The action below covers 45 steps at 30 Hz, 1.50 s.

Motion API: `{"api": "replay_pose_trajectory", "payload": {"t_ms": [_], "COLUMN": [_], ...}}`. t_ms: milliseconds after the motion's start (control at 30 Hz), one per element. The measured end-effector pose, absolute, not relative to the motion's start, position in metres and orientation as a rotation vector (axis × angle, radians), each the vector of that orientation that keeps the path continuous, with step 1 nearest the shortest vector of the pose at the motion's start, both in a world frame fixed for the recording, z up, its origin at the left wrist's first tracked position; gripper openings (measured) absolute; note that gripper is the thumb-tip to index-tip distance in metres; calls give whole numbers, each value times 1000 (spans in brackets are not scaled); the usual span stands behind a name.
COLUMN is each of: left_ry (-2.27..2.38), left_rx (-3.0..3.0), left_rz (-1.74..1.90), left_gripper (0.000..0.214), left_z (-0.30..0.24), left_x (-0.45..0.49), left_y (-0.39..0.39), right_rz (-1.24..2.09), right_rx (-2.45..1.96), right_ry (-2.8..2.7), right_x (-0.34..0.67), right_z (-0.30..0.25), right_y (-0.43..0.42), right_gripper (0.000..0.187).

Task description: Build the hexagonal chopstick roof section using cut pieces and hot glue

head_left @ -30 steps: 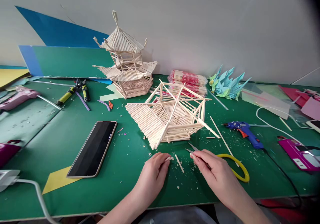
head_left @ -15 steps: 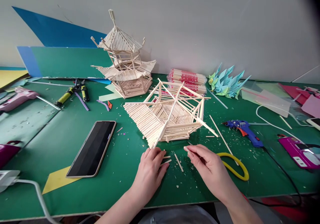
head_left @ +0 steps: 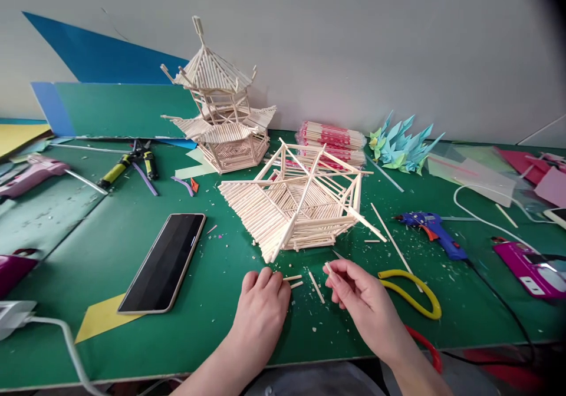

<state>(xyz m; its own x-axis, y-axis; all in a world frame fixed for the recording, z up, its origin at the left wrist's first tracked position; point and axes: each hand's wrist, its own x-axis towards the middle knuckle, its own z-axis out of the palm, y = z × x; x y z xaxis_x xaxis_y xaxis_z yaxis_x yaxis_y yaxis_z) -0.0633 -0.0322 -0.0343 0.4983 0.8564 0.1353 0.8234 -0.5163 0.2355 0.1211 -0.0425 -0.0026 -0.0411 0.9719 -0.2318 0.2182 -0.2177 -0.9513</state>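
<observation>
My right hand (head_left: 360, 302) pinches a small piece of wooden stick (head_left: 328, 268) between thumb and fingers. Curled on the green table is my left hand (head_left: 262, 307), its fingertips hidden beneath it; two short stick pieces (head_left: 292, 278) lie against its right side. Another cut piece (head_left: 316, 287) rests between the hands. Just beyond them stands a six-sided stick frame (head_left: 305, 231), its left front roof panel covered with sticks. A tool with a yellow handle (head_left: 424, 290) and a red handle (head_left: 427, 346) lies partly under my right hand.
Behind is a finished-looking stick pagoda (head_left: 216, 101) beside wrapped stick bundles (head_left: 331, 139). A blue glue gun (head_left: 433, 231) and a magenta power strip (head_left: 526, 266) lie right. Left are a phone (head_left: 163, 263), wire cutters (head_left: 132, 163) and a pink glue gun (head_left: 38, 175).
My left hand has curled its fingers and drawn slightly back from the frame's corner. My right hand has turned, tilting the small stick piece up, and more of the red handle shows.
</observation>
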Motion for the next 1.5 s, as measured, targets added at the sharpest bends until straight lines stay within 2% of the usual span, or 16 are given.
{"api": "replay_pose_trajectory", "payload": {"t_ms": [133, 333, 533, 967, 1500], "left_ry": [1432, 1184, 963, 917, 901], "left_rx": [2495, 1226, 737, 662, 651], "left_rz": [448, 869, 934, 905, 859], "left_gripper": [22, 18, 18, 20, 22], "left_z": [-24, 2, 4, 5, 6], "left_x": [-61, -48, -26, -26, -26], "left_y": [-31, -33, -36, -34, -35], "right_rz": [1452, 1593, 1484, 1251, 1223], "right_rx": [-1407, -1241, -1151, -1324, -1295], "right_ry": [-1076, -661, -753, -1173, -1198], "right_x": [119, 109, 98, 99, 102], "right_z": [-3, -8, -4, 4, 1], "right_y": [-45, -50, -49, -46, -46], "right_gripper": [25, 16, 11, 22, 19]}}
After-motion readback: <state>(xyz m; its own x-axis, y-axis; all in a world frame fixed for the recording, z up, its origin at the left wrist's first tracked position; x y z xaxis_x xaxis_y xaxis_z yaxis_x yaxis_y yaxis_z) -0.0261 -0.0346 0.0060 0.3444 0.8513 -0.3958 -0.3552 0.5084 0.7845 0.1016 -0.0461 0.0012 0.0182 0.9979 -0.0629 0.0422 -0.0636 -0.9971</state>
